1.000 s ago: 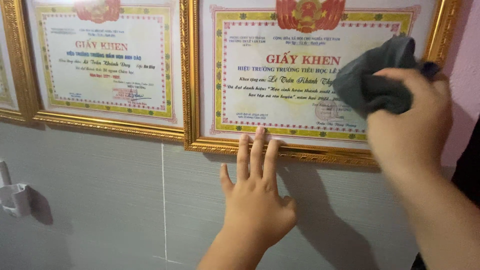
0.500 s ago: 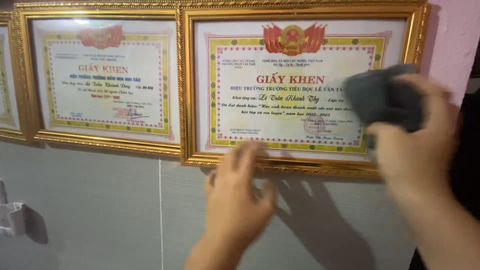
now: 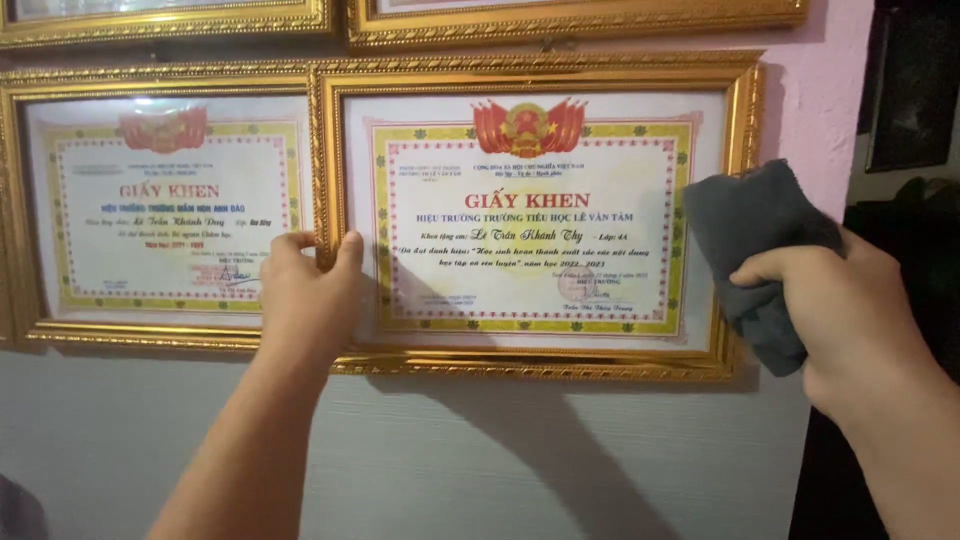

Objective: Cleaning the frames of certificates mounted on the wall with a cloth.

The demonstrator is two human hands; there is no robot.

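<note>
The left hand (image 3: 305, 300) sits at centre left of the picture, its grip clamped on the left rail of the gold-framed certificate (image 3: 530, 215), thumb on the glass, fingers curled over the rail where it meets the neighbouring frame (image 3: 150, 205) at far left. That certificate hangs mid-picture on the wall (image 3: 450, 450), pink above, grey panel below. At the right edge, the right hand (image 3: 850, 320) has its grip closed tight around a dark grey cloth (image 3: 755, 235), which bunches up against the frame's right rail and the glass corner. Two more gold frames (image 3: 560, 15) line the top edge.
</note>
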